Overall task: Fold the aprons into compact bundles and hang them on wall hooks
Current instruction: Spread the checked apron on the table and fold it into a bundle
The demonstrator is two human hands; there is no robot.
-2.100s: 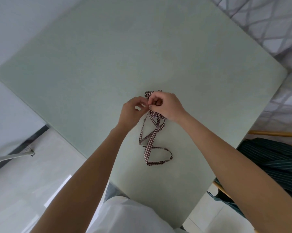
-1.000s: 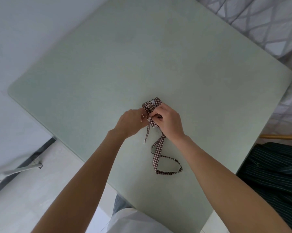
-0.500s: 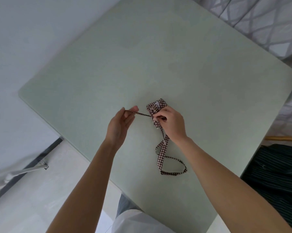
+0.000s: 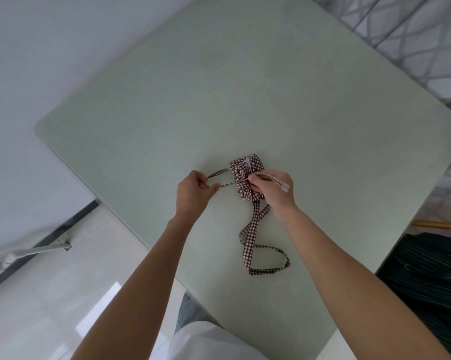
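Note:
A small rolled bundle of red-and-white checked apron [image 4: 246, 172] lies on the pale green table [image 4: 219, 87]. My left hand [image 4: 191, 194] pinches a loop of its checked tie strap [image 4: 220, 179], drawn out to the left of the bundle. My right hand [image 4: 275, 192] sits on the bundle's right side and pinches the other strap end, which runs across its knuckles. A longer strap loop [image 4: 258, 252] trails from the bundle toward me on the table.
A dark striped apron [image 4: 427, 276] hangs over a wooden chair rail [image 4: 437, 225] at the right. A patterned grey surface [image 4: 411, 40] lies beyond the table's far right edge. White wall stands at the left, with pale floor below.
My left hand has drawn the strap out leftward into a loop. My right hand now has the other strap end pulled rightward over its knuckles. The bundle stays in place.

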